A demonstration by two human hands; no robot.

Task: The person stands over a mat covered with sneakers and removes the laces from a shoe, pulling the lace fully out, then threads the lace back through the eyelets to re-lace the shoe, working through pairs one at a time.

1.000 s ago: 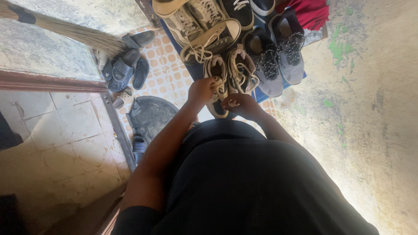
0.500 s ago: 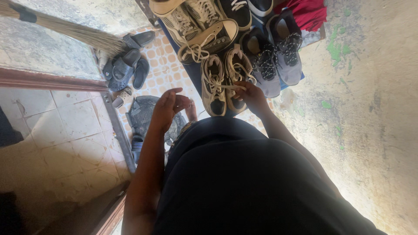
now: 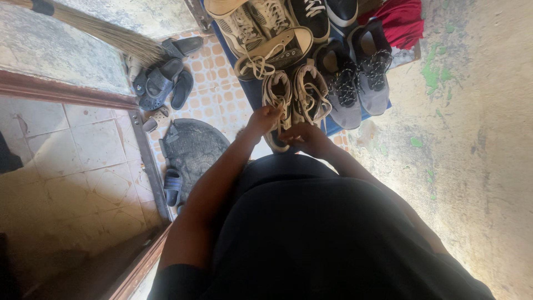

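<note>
While the person's dark-clothed body fills the lower middle of the view and hides the floor beneath it, both hands meet at the near end of a cream high-top shoe (image 3: 276, 100) with loose beige laces. That shoe stands on a blue mat (image 3: 331, 125) beside its partner shoe (image 3: 310, 94), touching it along the side; its toe end is covered by the hands. Resting on the shoe's near left edge, the left hand (image 3: 263, 118) has its fingers curled in, though whether they pinch a lace or only press the shoe cannot be told. Just beside it, at the shoe's toe, the right hand (image 3: 300, 135) is also curled, knuckles up, and its grip is hidden from view. Beyond the pair, a pair of grey sneakers (image 3: 358, 83) with speckled laces stands on the same mat, and beige low sneakers (image 3: 266, 39) lie tilted at the mat's far end, cut off by the top edge. Partly cropped at the upper right is a red cloth (image 3: 401, 22). To the left, on orange-dotted tiles, dark slippers (image 3: 161, 83) lie in a heap under the bristles of a straw broom (image 3: 111, 39), whose handle runs out of frame. A dark round mat (image 3: 194, 150) lies near the left forearm.
</note>
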